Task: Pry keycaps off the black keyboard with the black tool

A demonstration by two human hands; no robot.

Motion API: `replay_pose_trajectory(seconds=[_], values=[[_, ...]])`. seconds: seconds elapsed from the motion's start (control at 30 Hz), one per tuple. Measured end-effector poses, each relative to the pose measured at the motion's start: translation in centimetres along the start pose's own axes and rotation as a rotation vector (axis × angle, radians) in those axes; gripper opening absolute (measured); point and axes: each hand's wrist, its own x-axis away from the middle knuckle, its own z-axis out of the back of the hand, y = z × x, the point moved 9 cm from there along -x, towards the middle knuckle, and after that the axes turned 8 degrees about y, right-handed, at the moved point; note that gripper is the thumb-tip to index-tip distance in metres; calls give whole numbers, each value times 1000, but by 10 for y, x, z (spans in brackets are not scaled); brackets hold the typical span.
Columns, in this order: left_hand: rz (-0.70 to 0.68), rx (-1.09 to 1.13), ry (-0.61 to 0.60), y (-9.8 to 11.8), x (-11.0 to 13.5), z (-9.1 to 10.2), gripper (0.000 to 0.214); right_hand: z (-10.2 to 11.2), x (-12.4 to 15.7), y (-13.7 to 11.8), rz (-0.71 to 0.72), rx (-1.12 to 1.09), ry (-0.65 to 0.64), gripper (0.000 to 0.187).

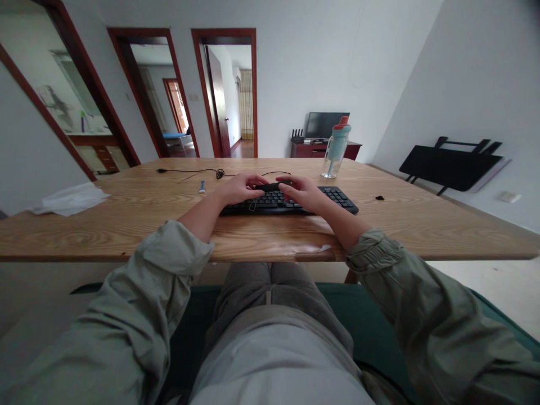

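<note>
A black keyboard [337, 198] lies on the wooden table [422, 219] in front of me. My left hand [238, 188] and my right hand [301, 193] rest over its middle. Together they pinch a small dark bar-shaped object [273, 185] just above the keys, the fingers of both hands curled onto its ends. What the dark object is cannot be made out. My sleeves are light green and my wrists lie on the table near its front edge.
A clear water bottle [335, 147] with a teal top stands behind the keyboard to the right. A thin black cable [189, 171] and a small blue item [202, 187] lie at the back left. White cloth [70, 199] sits far left, a small dark speck [379, 198] at right.
</note>
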Motion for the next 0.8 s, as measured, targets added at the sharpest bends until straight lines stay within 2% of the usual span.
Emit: replay_pose_trajectory(seconds=[0.1, 0.27, 0.37, 0.47, 0.53, 0.67, 0.8], values=[[-9, -32, -36, -1, 4, 0, 48, -5, -6, -20, 58, -8, 26, 51], [-17, -218, 57, 3, 15, 23, 41, -9, -17, -50, 127, 115, 30, 46], [-67, -316, 151, 13, 23, 37, 37, -13, -22, -54, 131, 111, 27, 45], [-102, -422, 234, 23, 29, 47, 35, -11, -24, -43, 113, 108, 87, 46], [-60, -468, 200, 21, 31, 45, 32, -6, -24, -32, 97, 122, 137, 47], [57, -461, 40, 10, 33, 33, 28, 3, -23, -13, 48, 120, 189, 55], [102, -453, -27, 4, 33, 29, 27, 3, -23, -10, 34, 103, 184, 58]])
